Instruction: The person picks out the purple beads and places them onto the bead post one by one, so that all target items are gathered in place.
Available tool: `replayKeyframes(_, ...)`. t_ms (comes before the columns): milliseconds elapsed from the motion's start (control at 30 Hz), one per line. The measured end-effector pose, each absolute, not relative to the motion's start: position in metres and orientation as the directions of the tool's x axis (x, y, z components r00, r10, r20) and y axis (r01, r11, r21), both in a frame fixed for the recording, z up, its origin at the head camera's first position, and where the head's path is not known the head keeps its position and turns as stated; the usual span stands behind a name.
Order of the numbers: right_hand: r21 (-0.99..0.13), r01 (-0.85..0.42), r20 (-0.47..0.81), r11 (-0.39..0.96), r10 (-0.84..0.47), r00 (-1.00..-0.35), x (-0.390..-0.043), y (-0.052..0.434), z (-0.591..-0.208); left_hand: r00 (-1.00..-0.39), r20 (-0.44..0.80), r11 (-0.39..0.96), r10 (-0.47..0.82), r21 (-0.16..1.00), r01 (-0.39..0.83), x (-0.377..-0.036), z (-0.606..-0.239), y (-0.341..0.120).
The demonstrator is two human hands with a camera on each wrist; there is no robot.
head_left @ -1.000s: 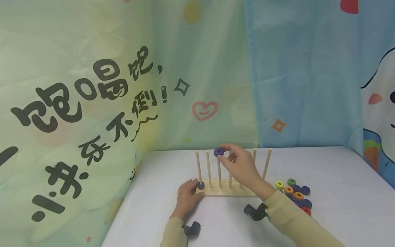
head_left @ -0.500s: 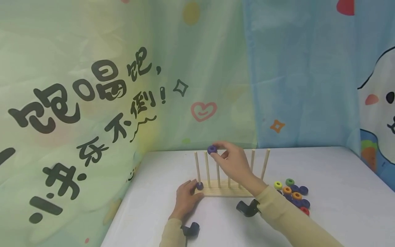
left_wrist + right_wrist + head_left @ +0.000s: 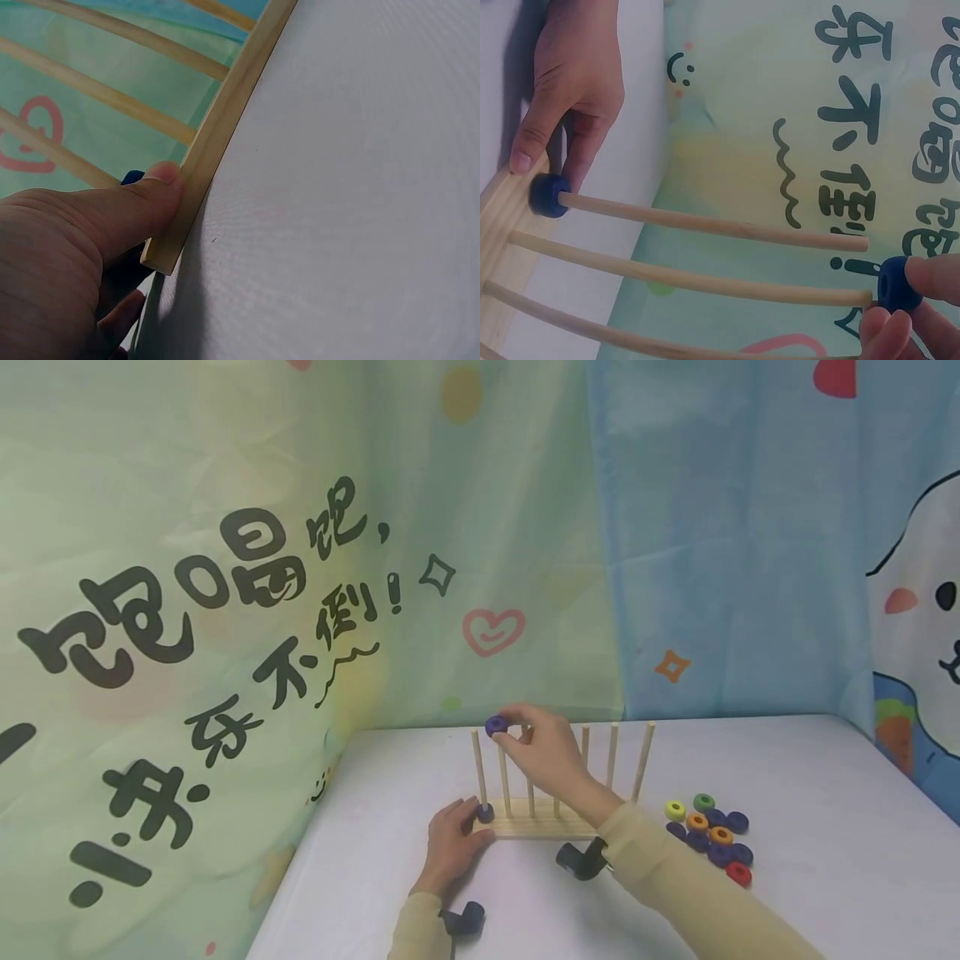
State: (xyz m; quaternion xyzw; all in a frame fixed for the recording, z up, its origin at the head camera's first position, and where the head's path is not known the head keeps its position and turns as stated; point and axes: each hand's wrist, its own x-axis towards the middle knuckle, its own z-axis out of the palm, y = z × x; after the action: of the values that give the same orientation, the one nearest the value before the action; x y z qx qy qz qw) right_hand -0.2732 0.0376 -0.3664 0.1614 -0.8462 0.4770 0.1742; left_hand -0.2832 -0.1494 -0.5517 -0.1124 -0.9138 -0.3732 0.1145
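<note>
A wooden peg rack (image 3: pixel 543 828) with several upright pegs stands on the table. My left hand (image 3: pixel 450 843) grips the left end of its base, the thumb along the front edge in the left wrist view, the other fingers partly hidden behind. One dark blue ring (image 3: pixel 549 195) sits at the foot of the leftmost peg, close to that hand. Between thumb and fingertips my right hand (image 3: pixel 543 750) pinches another dark blue ring (image 3: pixel 496 726). In the right wrist view this held ring is right at the tip of the second peg (image 3: pixel 705 277) from the left.
Loose rings lie grouped to the right of the rack: several dark blue ones (image 3: pixel 721 854), a yellow ring (image 3: pixel 676 804), a green ring (image 3: pixel 703 798), two orange rings and a red ring (image 3: pixel 738 880). A printed curtain (image 3: pixel 480 543) hangs behind the white table (image 3: pixel 810 793).
My right hand has carried the pinched ring leftward over the peg tops, from around the third peg to the second. The left hand stays on the rack's end.
</note>
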Motion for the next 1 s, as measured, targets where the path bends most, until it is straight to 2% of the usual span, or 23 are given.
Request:
replayKeyframes(267,-0.762,-0.443,0.449,0.472,-0.108,-0.887,-0.274,0.03,-0.367,-0.96,0.255,0.715,0.116,0.649,0.259,-0.282,-0.551,-0.149)
replayKeyframes(500,-0.776,-0.436,0.441,0.456,-0.103,-0.892,-0.278,0.024,-0.37,-0.945,0.298,0.706,0.131,0.642,0.3,-0.283,-0.553,-0.15)
replayKeyframes(1000,-0.752,-0.432,0.44,0.498,-0.11,-0.891,-0.285,0.014,-0.371,-0.942,0.305,0.696,0.142,0.645,0.314,-0.287,-0.556,-0.152)
